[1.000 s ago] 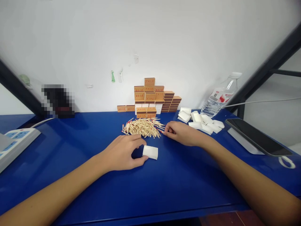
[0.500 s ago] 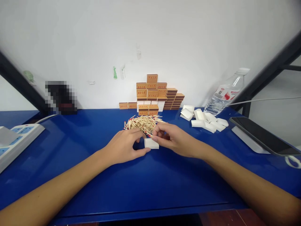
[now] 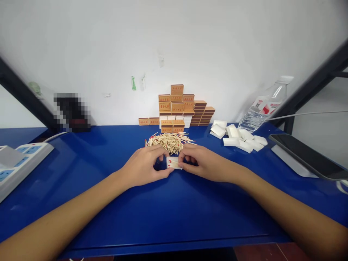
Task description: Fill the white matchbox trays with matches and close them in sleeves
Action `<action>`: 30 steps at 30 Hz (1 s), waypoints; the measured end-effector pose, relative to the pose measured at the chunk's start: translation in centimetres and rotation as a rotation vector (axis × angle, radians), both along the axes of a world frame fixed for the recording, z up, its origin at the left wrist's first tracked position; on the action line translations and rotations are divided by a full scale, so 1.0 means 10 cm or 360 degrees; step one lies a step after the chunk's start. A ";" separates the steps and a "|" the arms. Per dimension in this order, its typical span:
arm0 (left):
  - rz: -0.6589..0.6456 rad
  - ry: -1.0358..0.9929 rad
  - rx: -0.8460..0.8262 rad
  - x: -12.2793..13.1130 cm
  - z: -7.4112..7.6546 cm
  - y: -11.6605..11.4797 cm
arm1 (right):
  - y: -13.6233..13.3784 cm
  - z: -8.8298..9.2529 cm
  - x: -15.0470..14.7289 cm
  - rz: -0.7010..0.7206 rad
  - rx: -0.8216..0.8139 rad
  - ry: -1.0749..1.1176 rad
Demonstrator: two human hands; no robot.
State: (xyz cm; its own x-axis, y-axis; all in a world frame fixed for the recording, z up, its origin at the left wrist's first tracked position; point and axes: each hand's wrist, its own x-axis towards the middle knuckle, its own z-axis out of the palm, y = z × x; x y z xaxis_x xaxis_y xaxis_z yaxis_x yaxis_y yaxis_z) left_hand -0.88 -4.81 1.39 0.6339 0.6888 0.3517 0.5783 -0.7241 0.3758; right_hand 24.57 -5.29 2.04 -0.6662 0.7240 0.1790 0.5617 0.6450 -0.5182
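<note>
A small white matchbox tray (image 3: 168, 163) lies on the blue table between my hands. My left hand (image 3: 145, 163) curves around its left end, thumb at the front edge and fingers at the back, gripping it. Several red-headed matches (image 3: 174, 164) show inside the tray, heads to the left. The thumb and fingers of my right hand (image 3: 199, 159) are pinched over the tray's right end on the matches' plain ends. Right behind the tray is a heap of loose matches (image 3: 170, 141), partly covered by my fingers.
Behind the heap, matchboxes (image 3: 176, 105) stand stacked against the wall. White empty trays (image 3: 231, 141) lie in a pile to the right, near a leaning water bottle (image 3: 258, 112) and a phone (image 3: 307, 156). A power strip (image 3: 24, 163) sits at the left.
My right hand has lowered the matches from above the tray into it. The tray's inside, bare before, now shows red match heads. My left hand has stayed around the tray.
</note>
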 end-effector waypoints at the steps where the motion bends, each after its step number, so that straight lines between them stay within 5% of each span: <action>1: -0.0005 0.0008 0.0009 0.00 0.00 0.00 | 0.00 0.02 0.01 0.0004 0.0015 -0.0011; 24: -0.0113 0.0107 0.0106 0.00 0.00 -0.05 | -0.08 0.05 -0.08 -0.0021 0.0115 0.0012; 30: -0.0085 0.0208 0.0011 0.00 -0.01 -0.03 | 0.12 0.01 0.08 -0.0704 0.0255 0.0266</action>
State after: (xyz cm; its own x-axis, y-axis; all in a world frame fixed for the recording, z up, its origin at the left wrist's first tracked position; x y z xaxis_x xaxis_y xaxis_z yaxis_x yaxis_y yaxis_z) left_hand -0.91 -5.06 1.25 0.7102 0.6508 0.2685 0.5827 -0.7574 0.2947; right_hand 25.41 -4.05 2.17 -0.2543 0.8854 0.3892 0.7170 0.4426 -0.5385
